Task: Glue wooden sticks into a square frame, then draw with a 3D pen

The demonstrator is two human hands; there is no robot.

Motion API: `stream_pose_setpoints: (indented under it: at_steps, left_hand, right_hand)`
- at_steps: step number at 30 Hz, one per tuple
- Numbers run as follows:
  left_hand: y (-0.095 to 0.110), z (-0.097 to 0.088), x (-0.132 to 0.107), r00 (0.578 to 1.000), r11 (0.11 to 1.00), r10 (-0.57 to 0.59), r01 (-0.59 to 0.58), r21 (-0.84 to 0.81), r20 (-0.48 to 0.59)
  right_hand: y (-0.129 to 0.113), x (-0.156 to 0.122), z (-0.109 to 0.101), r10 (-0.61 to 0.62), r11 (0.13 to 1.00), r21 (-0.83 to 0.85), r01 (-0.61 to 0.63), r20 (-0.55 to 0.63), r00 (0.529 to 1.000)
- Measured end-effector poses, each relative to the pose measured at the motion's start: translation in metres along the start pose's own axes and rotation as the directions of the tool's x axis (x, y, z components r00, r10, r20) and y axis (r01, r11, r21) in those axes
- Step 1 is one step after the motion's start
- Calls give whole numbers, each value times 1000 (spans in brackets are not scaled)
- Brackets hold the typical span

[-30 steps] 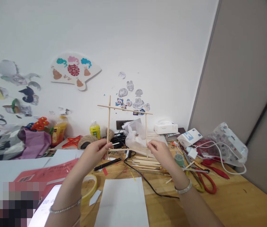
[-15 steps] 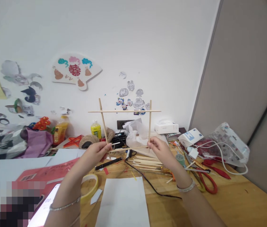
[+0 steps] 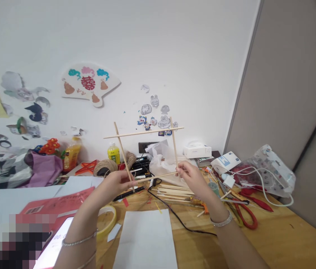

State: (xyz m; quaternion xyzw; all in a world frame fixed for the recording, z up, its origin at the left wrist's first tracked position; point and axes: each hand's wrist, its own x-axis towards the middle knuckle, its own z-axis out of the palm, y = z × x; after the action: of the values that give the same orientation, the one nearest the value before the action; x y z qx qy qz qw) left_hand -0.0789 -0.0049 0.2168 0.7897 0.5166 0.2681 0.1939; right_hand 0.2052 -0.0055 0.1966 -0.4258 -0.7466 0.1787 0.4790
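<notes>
A square-like frame of thin wooden sticks [image 3: 149, 132] is held up above the table, its crossing stick ends jutting past the corners. My left hand [image 3: 122, 181] pinches its lower left corner, where an upright stick meets the lower crosspiece. The lower right corner is gripped between the fingers of my right hand [image 3: 184, 170]. The frame tilts, with its right side higher than its left. Fingers hide both lower joints. Behind and below it lies a pile of loose wooden sticks [image 3: 173, 192].
White paper [image 3: 146, 239] lies on the wooden table, with a yellow tape roll [image 3: 112, 220] and a lit phone [image 3: 54, 239] to its left. Twine [image 3: 106, 167], bottles, and a plastic bag stand behind. Red-handled scissors [image 3: 249, 216] and a white cable are at right.
The stick frame has tilted, its left side dropping and its top shifting left. My left hand has moved slightly down and right; my right hand stays nearly in place.
</notes>
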Motion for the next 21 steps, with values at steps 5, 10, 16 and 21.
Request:
stream_pose_setpoints:
  at_steps: [5, 10, 16, 21]
  left_hand:
    - [-7, 1, 0, 999, 999, 3, -1, -41, 36]
    - [-6, 0, -4, 996, 985, 16, 0, -174, 87]
    - [0, 2, -5, 987, 957, 67, -21, -289, 149]
    - [1, 4, -4, 987, 957, 107, -69, -281, 122]
  right_hand:
    - [0, -2, -3, 8, 1000, 27, -10, 80, 997]
    - [5, -3, -4, 33, 985, 156, -69, 225, 974]
    - [7, -2, -7, 61, 979, 179, -98, 201, 978]
    - [9, -1, -11, 42, 979, 186, -78, 188, 981]
